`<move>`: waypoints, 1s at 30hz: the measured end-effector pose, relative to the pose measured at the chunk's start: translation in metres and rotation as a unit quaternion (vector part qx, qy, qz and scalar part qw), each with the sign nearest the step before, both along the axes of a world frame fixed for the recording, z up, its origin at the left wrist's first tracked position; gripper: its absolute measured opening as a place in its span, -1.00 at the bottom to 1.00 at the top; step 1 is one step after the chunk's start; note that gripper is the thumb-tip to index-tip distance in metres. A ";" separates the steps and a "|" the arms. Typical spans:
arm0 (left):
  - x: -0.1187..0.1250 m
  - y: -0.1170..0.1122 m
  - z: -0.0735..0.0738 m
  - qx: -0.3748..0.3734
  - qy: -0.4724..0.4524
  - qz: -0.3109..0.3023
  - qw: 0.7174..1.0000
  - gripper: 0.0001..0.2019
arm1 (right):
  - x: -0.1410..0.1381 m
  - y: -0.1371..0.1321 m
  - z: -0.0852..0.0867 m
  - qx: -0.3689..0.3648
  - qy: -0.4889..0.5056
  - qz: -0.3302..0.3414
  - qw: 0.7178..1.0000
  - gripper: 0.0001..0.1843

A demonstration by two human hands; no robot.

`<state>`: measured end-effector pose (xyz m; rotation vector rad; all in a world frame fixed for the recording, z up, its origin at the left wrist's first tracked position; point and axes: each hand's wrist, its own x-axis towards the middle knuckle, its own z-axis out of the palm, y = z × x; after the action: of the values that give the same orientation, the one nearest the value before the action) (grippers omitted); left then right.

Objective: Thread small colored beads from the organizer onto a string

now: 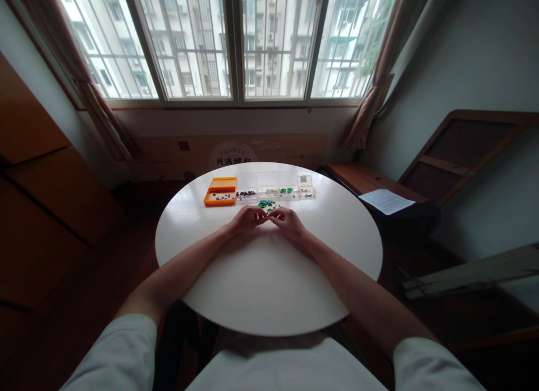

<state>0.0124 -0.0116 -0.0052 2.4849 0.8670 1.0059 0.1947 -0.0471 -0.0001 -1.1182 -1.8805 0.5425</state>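
Observation:
My left hand (249,218) and my right hand (288,221) meet fingertip to fingertip over the white round table (256,284). Both are closed in a pinch, and whatever lies between the fingers is too small to make out. Just beyond them is a loose pile of small green and teal pieces (266,203). Behind the pile stands a clear plastic compartment box (269,194) holding dark, pale and green small pieces in separate sections. Left of it an orange case (221,192) lies open with a few blue pieces inside.
A small clear box (306,187) adjoins the compartment box on the right. Beyond the table's right edge, a printed paper sheet (385,201) rests on a low wooden bench (357,176). Wooden cabinets (33,200) stand at the left, and a barred window is ahead.

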 end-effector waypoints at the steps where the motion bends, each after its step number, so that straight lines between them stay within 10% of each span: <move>1: 0.000 0.000 0.000 -0.001 0.002 0.000 1.000 -0.78 | 0.000 0.000 0.000 0.001 -0.001 0.000 1.000 -0.82; 30: -0.001 0.001 -0.001 -0.005 0.009 -0.007 1.000 -0.83 | 0.001 0.001 -0.002 -0.015 0.007 -0.003 1.000 -0.82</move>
<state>0.0112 -0.0107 -0.0064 2.4908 0.8569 0.9735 0.1954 -0.0462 -0.0023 -1.1348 -1.8622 0.5755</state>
